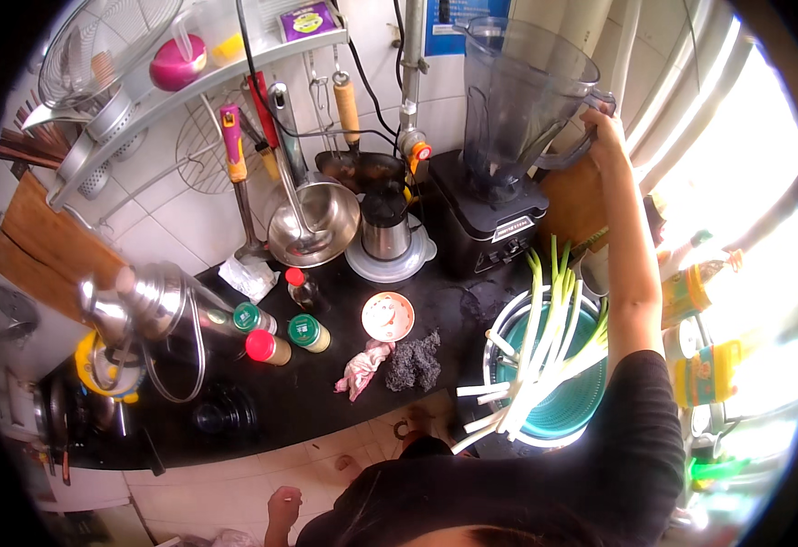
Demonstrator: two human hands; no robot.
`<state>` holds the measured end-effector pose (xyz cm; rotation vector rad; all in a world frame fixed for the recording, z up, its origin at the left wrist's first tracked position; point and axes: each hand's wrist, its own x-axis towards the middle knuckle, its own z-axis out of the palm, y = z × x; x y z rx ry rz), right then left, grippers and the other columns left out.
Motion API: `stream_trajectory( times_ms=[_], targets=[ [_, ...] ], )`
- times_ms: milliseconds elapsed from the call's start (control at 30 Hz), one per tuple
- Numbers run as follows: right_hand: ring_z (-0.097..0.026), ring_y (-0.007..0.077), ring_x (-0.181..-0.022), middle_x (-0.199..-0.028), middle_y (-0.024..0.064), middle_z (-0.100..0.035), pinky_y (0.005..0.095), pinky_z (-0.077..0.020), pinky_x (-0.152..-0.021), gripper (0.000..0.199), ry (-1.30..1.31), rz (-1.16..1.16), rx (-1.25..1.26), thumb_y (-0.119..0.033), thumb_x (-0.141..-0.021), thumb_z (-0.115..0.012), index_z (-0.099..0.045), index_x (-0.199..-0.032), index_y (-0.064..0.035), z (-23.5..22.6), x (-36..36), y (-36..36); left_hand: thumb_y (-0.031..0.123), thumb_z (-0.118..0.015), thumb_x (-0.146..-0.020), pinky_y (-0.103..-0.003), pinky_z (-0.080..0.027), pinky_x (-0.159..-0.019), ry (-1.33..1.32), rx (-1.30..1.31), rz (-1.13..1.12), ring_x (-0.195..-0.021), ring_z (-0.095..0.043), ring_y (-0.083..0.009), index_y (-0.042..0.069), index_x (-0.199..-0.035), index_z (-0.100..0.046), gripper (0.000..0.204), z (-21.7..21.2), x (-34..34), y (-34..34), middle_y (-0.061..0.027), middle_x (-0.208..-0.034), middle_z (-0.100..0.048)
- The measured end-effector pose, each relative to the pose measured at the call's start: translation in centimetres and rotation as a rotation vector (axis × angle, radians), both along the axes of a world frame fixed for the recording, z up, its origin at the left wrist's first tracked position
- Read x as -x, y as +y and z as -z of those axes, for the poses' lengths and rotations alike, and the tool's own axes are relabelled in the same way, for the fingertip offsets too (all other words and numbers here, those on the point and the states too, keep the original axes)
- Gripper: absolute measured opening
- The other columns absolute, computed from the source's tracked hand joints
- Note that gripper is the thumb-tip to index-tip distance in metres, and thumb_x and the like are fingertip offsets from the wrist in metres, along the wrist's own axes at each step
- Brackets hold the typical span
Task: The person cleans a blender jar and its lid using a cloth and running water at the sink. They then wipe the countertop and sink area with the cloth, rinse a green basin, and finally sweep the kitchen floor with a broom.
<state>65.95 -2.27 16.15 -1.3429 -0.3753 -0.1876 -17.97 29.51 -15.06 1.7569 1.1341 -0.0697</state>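
- Up at one o'clock, the right hand (605,128) is reaching to the blender jug (522,96), and its fingers are wrapping around the jug's handle (574,150).
- The jug is sitting on its black base (490,223) at the back of the dark counter (326,383).
- Down at four o'clock, long green onions (545,337) are lying in a teal bowl (568,410), just under the arm.
- The left hand (282,509) is hanging low at six o'clock, holding nothing; I cannot tell how wide its fingers are.
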Motion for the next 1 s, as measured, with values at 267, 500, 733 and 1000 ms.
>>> stream_trajectory(
  times_ms=[267, 500, 733, 1000],
  targets=[
    [-0.046, 0.0102, -0.056, -0.062, -0.0009, -0.050, 0.0231, -0.0350, -0.054, 0.014, -0.004, -0.040, 0.030, 0.006, -0.065, -0.061, -0.055, -0.068, -0.0066, 0.2, -1.6, -1.6, 0.014, -0.059, -0.083, -0.029, -0.053, -0.064, 0.050, -0.100, 0.152, -0.064, -0.066, -0.0166, 0.003, -0.084, -0.064, 0.012, -1.2, -1.7, 1.3, -0.0096, -0.073, -0.066],
    [-0.047, 0.0114, -0.057, -0.062, 0.0004, -0.050, 0.0244, -0.0349, -0.053, 0.011, -0.042, 0.081, 0.306, 0.001, -0.067, -0.061, -0.052, -0.068, -0.0071, 0.0, -2.7, -2.7, 0.019, -0.059, -0.084, -0.030, -0.054, -0.065, 0.014, -0.072, 0.180, -0.065, -0.066, -0.0164, 0.004, -0.085, -0.064, 0.015, 0.0, -2.1, 0.9, -0.0101, -0.074, -0.066],
    [-0.057, 0.0132, -0.069, -0.076, 0.0043, -0.060, 0.0244, -0.0429, -0.062, 0.020, -0.015, 0.037, 0.487, -0.018, -0.075, -0.069, -0.061, -0.087, -0.0052, 1.9, -2.6, 0.5, 0.028, -0.056, -0.086, -0.040, -0.050, -0.073, 0.146, -0.094, 0.153, -0.082, -0.063, -0.0338, 0.005, -0.087, -0.063, 0.024, 1.9, 0.5, -1.9, -0.0176, -0.085, -0.065],
    [-0.039, 0.0238, -0.128, -0.139, 0.0099, -0.040, 0.0403, -0.0350, -0.103, 0.049, -0.233, -0.036, 0.747, -0.027, -0.094, -0.044, -0.034, -0.139, -0.0093, -7.9, -3.7, -20.7, 0.035, -0.052, -0.090, -0.039, -0.045, -0.058, -0.031, -0.329, 0.165, -0.066, -0.058, -0.0353, 0.002, -0.078, -0.060, 0.036, 1.6, -2.9, 0.5, -0.0209, -0.072, -0.058]
  ],
)
